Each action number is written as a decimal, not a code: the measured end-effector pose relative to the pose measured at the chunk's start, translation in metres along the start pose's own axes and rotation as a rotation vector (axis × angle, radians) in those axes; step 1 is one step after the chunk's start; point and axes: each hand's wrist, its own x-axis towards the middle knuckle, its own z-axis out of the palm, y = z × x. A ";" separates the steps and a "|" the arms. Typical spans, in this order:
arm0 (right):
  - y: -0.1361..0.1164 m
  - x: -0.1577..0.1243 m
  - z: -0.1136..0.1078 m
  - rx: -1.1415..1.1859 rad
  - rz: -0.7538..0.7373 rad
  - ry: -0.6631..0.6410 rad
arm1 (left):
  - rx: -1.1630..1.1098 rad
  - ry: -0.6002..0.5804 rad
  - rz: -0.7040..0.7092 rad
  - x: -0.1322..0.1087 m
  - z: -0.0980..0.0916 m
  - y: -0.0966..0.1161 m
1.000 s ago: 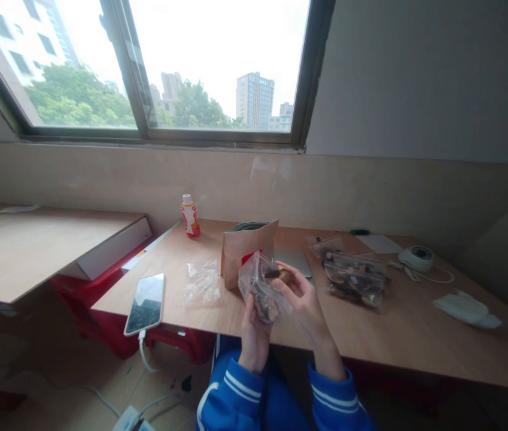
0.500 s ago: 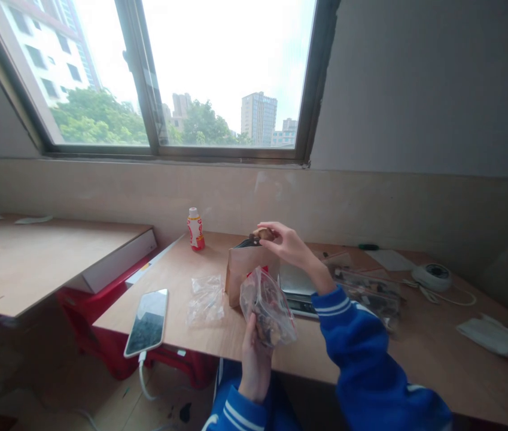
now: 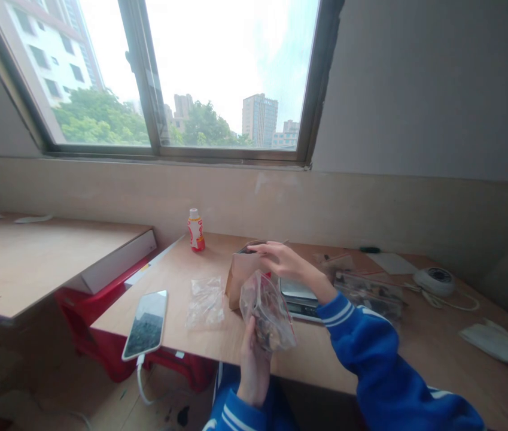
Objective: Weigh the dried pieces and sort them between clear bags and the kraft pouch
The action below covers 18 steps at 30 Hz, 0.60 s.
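Observation:
My left hand (image 3: 252, 359) grips the bottom of a clear plastic bag (image 3: 267, 308) holding several dark brown pieces, raised just above the table's near edge. My right hand (image 3: 283, 260) reaches forward over the mouth of a brown paper bag (image 3: 241, 274) standing on the wooden table (image 3: 415, 353). Its fingers are stretched out and loose, and nothing shows in them. A small scale (image 3: 298, 296) sits behind the clear bag, partly hidden by my right forearm.
An empty clear bag (image 3: 204, 294) and a phone (image 3: 146, 324) on a charging cable lie to the left. A small red and white bottle (image 3: 195, 230) stands at the back. A filled clear bag (image 3: 370, 291), a round white device (image 3: 434, 279) and white cloth (image 3: 498, 343) lie right.
My right hand carried a brown piece from the clear bag up to the paper bag's mouth; the piece no longer shows and the fingers have spread. The left hand kept the clear bag steady.

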 end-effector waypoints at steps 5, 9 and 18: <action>-0.016 -0.009 -0.009 0.191 0.047 0.263 | 0.014 0.024 0.017 -0.005 0.006 0.003; -0.028 -0.028 -0.017 0.323 0.174 0.362 | 0.002 -0.049 0.026 -0.009 0.010 0.008; -0.020 -0.071 0.020 0.269 0.399 -0.202 | 0.166 -0.065 0.083 -0.007 0.002 0.015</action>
